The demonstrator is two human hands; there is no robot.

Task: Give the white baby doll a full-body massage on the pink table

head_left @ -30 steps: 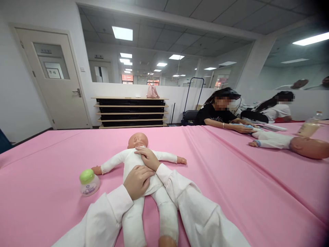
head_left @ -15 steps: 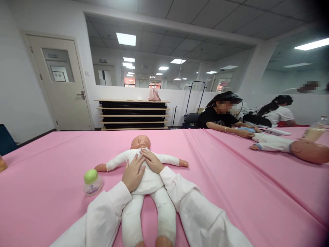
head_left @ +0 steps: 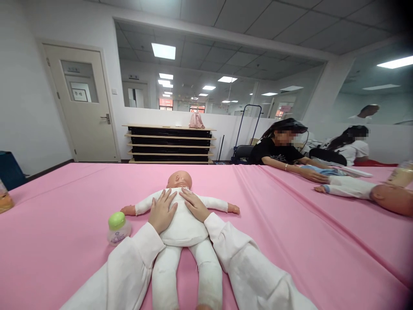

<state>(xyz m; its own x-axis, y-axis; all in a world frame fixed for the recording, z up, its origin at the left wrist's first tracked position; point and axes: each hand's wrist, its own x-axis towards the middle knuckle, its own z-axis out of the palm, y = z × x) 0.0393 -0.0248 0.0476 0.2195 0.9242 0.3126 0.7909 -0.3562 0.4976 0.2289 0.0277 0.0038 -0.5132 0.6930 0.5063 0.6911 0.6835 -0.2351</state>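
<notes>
A baby doll (head_left: pixel 183 221) with a white cloth body lies on the pink-covered table, its head away from me and turned to one side. Its arms stretch out to both sides and its legs point toward me. My left hand (head_left: pixel 163 211) rests flat on the left side of the doll's torso, fingers extended. On the right side of the torso lies my right hand (head_left: pixel 194 205), also flat with its fingers stretched toward the neck. Close to the doll's left-lying hand stands a clear jar (head_left: pixel 118 230) with a green lid.
Pink cloth (head_left: pixel 277 258) covers the table. At the right, a co-worker (head_left: pixel 274 146) in black reaches toward a second doll (head_left: pixel 351 188), with a bottle (head_left: pixel 400 174) beside it. Another bottle (head_left: pixel 4 199) stands at the left edge. Behind are stacked shelves (head_left: pixel 169 144) and a door (head_left: pixel 80 103).
My hands have moved apart on the doll's torso, the left one shifting left, so more of the white chest shows between them. The view has turned slightly left.
</notes>
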